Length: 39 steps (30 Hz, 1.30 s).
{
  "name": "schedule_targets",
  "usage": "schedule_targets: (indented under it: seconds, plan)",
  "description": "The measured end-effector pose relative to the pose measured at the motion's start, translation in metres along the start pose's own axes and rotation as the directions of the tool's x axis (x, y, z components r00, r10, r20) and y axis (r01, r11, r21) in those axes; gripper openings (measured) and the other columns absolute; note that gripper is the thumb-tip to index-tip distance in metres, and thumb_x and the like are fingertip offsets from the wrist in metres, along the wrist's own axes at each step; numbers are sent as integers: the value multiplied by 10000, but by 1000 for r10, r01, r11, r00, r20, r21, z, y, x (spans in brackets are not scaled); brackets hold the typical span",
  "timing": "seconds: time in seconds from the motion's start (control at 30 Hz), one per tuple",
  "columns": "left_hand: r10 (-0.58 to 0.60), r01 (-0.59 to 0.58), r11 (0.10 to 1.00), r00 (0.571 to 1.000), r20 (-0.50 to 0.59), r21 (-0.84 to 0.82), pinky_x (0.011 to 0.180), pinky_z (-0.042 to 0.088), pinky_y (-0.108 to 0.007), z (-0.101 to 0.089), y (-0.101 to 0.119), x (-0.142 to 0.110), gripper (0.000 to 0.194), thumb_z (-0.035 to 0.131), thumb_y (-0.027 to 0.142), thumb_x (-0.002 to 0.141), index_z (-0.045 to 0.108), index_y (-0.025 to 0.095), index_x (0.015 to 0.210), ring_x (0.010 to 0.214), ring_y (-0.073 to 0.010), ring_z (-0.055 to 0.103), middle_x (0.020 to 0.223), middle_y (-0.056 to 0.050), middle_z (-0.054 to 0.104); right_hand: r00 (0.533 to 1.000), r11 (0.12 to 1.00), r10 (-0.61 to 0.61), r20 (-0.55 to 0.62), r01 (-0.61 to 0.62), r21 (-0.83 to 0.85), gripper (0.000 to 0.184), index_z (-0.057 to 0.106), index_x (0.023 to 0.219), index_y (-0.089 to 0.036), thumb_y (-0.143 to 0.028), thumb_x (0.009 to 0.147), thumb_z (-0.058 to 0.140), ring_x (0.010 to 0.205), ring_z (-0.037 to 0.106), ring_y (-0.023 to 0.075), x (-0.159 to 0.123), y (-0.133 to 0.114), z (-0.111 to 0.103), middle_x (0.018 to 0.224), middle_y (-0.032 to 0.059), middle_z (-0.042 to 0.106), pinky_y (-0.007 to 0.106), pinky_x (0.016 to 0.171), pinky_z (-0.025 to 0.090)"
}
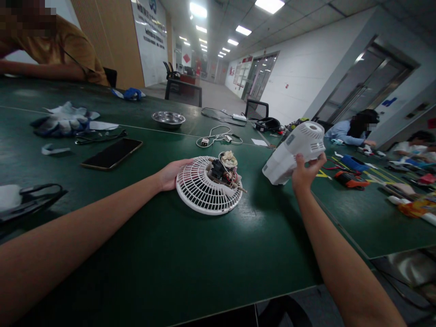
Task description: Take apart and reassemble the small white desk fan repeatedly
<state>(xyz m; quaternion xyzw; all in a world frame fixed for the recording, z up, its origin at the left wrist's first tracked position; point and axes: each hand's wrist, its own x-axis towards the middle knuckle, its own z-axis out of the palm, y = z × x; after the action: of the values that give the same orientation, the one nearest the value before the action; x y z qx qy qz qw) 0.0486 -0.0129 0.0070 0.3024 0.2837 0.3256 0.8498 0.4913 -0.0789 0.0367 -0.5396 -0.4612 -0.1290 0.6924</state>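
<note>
My left hand (172, 175) grips the left rim of a round white fan grille (194, 190), fingers partly hidden behind it. On the grille's upper side sits an exposed fan motor (225, 170) with wires and a pale lump on top. My right hand (304, 172) is closed around a white plastic fan housing (289, 152), which is tilted, its vented rounded end up and to the right. The housing is apart from the grille, to its right. Whether its lower end touches the table cannot be made out.
On the green table (163, 263) lie a phone (112, 154), gloves (64, 120), a metal bowl (168, 119) and a white cable (218, 138). An orange-and-black tool (350, 179) lies at the right. One person (75, 50) sits far left, others (344, 131) at the right.
</note>
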Motion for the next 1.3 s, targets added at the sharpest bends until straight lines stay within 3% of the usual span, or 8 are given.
schedule_targets:
  seconds: [0.23,0.37,0.43,0.5,0.57,0.63,1.0,1.3]
  plan:
    - [-11,11,1000,1000,-14,-2,890,644,-398,7,1,-5,426,465,162,1037,548,43,1437,898,-264,798,1050,-199,786,979,976,-201,-26,198,-96,801,337,1349,-264,-500,716,767,1393,488,352,-13,-40,1,1411,152,471,574,1157,404]
    - [-1,1,1000,999,-33,6,884,642,-392,7,0,-5,449,455,177,1045,527,29,1462,886,-262,795,1033,-200,786,995,962,91,49,-100,254,630,419,1247,-280,-588,751,655,1216,625,304,-32,-64,20,1325,115,569,476,965,543]
    - [9,-9,1000,999,-35,8,887,639,-388,7,0,-5,464,462,178,1039,519,26,1474,890,-261,793,1035,-200,785,903,802,358,236,-427,417,544,489,1179,-278,-652,793,574,1119,669,268,-42,-74,28,1255,94,635,404,846,569]
    - [14,-14,1000,999,-31,13,903,633,-391,7,-1,-5,475,462,172,1035,513,27,1484,903,-259,791,1055,-201,784,717,540,536,446,-697,471,551,559,1131,-266,-718,818,516,1083,679,256,-50,-83,30,1190,92,679,361,755,565]
    - [16,-16,1000,999,-28,16,914,629,-391,7,-1,-4,479,454,166,1035,507,34,1493,916,-256,790,1077,-200,783,553,318,603,575,-828,462,554,609,1094,-258,-734,826,514,1077,679,253,-58,-89,31,1127,92,708,345,716,559]
    - [17,-17,1000,1000,-24,23,915,631,-392,6,0,-3,474,443,165,1041,508,36,1493,925,-257,790,1092,-203,781,477,219,619,624,-868,445,463,637,1065,-264,-663,841,563,1057,686,237,-64,-92,31,1070,74,728,329,704,553]
    - [3,-2,1000,1000,10,-2,896,649,-392,4,0,-2,468,457,167,1031,512,44,1480,925,-265,800,1079,-201,789,262,63,533,804,-960,271,501,668,1058,-231,-669,925,466,807,713,236,-80,-77,40,918,105,778,350,683,567]
    - [1,-2,1000,1000,-7,-3,912,630,-373,4,-1,-2,455,409,204,1068,515,21,1470,907,-252,796,1026,-191,791,224,32,532,817,-969,245,580,663,1052,-218,-725,916,416,749,699,234,-85,-68,43,860,108,760,340,647,565]
